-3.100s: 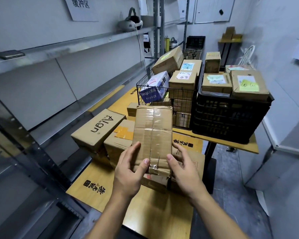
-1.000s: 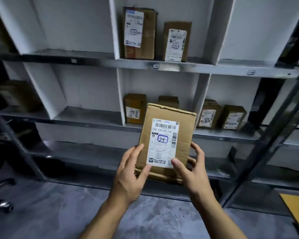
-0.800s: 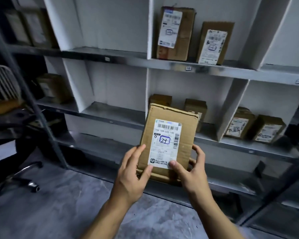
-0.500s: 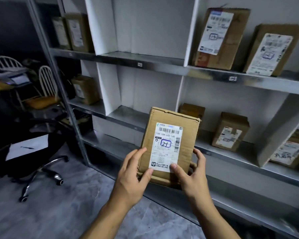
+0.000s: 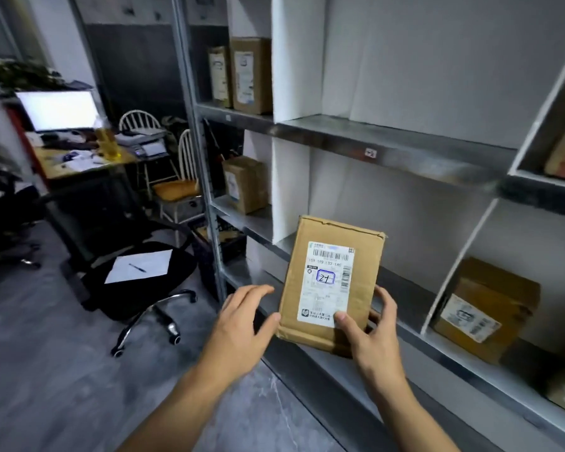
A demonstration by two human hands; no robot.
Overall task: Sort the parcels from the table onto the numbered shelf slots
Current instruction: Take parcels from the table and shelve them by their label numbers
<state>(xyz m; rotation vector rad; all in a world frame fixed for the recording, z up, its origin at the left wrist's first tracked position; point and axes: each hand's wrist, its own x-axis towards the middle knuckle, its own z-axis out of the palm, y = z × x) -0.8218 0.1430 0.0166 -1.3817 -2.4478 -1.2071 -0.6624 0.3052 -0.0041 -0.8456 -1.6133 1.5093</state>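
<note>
A flat brown cardboard parcel [image 5: 362, 288] stands upright in front of the shelving; its white label faces me with "21" handwritten in a blue box. My right hand [image 5: 372, 337] grips its lower right corner, thumb on the label and fingers behind. My left hand [image 5: 242, 321] is beside the parcel's lower left edge with the fingers spread and only the thumb tip near or touching the cardboard. Behind the parcel is the grey metal shelf unit [image 5: 388, 148] with white dividers [image 5: 289, 187] and a small slot tag [image 5: 370, 153] on the upper shelf's front edge.
Other labelled parcels stand in the slots: one at lower right [image 5: 483, 308], one at middle left [image 5: 243, 184], two at upper left [image 5: 250, 75]. A black office chair [image 5: 137, 272] carrying paper and a pen stands to the left, before a cluttered desk with a lit monitor [image 5: 57, 109].
I turned from the parcel table to the shelves and kept panning left along them. My left hand, which held the parcel's lower left, has come off to the side; the right still holds it.
</note>
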